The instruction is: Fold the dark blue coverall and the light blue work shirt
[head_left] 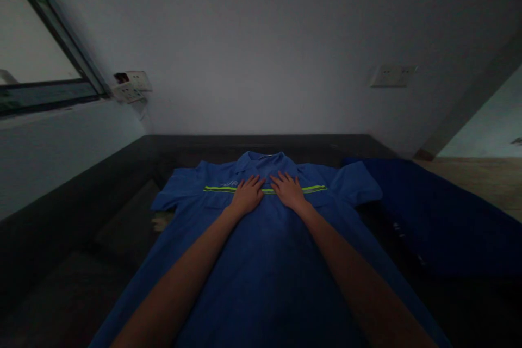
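A blue short-sleeved work shirt (pixel 261 250) lies spread out face up, its collar at the far end and its sleeves out to both sides. A yellow-green stripe crosses its chest, with pale lettering above it on the left. My left hand (pixel 248 196) rests flat on the chest, fingers spread over the stripe left of the middle. Beside it my right hand (pixel 287 190) also lies flat on the cloth, fingers apart, just right of the middle. A small gap separates the two hands. Neither holds anything.
The shirt lies on a dark sofa-like surface with a raised back (pixel 261 141) against the wall. Dark blue cloth (pixel 444 217) is at the right. Wall sockets (pixel 393 75) are at the right, more sockets (pixel 138 81) at the left near a window (pixel 36 27).
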`<state>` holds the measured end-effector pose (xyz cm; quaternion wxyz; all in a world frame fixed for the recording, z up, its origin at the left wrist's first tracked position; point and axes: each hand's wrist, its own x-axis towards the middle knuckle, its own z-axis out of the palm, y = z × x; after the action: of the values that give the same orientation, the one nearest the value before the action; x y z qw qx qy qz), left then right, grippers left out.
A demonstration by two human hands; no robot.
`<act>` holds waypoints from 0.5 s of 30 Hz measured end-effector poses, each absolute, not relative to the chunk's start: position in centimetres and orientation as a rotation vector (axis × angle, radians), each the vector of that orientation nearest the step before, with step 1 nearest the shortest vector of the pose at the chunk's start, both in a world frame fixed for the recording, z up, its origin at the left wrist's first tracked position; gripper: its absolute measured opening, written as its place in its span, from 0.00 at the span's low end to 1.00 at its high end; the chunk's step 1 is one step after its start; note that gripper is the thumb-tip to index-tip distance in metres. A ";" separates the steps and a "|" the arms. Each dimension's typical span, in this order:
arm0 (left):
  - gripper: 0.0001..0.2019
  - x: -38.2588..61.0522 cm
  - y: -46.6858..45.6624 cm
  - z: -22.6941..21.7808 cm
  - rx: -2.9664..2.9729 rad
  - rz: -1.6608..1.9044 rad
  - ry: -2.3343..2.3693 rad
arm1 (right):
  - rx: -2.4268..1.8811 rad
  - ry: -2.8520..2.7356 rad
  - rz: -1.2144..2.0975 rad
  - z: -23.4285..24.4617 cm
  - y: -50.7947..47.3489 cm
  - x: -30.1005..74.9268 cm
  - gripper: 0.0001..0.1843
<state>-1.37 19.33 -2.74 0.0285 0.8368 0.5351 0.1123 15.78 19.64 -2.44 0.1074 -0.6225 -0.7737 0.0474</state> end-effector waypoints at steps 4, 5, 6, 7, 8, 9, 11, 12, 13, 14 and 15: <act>0.24 -1.3 19.2 -2.9 2.551 0.346 1.696 | -1.851 -2.276 0.136 -2.9 19.7 15.9 0.26; 0.24 -1.2 19.2 -2.9 2.543 0.353 1.703 | -1.855 -2.272 0.133 -3.0 19.7 15.9 0.26; 0.24 -1.2 19.1 -3.0 2.536 0.362 1.707 | -1.856 -2.265 0.129 -3.0 19.7 15.8 0.26; 0.24 -1.2 19.1 -3.0 2.529 0.377 1.705 | -1.854 -2.254 0.123 -2.9 19.6 15.8 0.26; 0.24 -1.2 19.1 -3.0 2.516 0.402 1.702 | -1.851 -2.233 0.114 -2.7 19.6 15.7 0.26; 0.23 -1.3 19.3 -2.9 2.493 0.444 1.697 | -1.849 -2.202 0.103 -2.4 19.7 15.7 0.25; 0.22 -1.6 20.0 -2.3 2.438 0.553 1.687 | -1.839 -2.124 0.075 -1.4 20.2 15.9 0.23; 0.21 -1.8 20.6 -1.9 2.413 0.612 1.684 | -1.837 -2.083 0.063 -0.7 20.7 16.1 0.22; 0.19 -2.1 21.4 -1.2 2.394 0.673 1.689 | -1.843 -2.044 0.058 0.1 21.4 16.4 0.21; 0.18 -2.5 22.4 -0.5 2.379 0.729 1.705 | -1.856 -2.011 0.058 0.9 22.3 16.8 0.20; 0.18 -2.8 23.5 0.2 2.367 0.774 1.731 | -1.877 -1.984 0.062 1.6 23.3 17.2 0.19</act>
<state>-2.78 23.52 0.20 0.0545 0.7794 0.5698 0.2548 17.23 23.33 1.61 0.2035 -0.6726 -0.7111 0.0223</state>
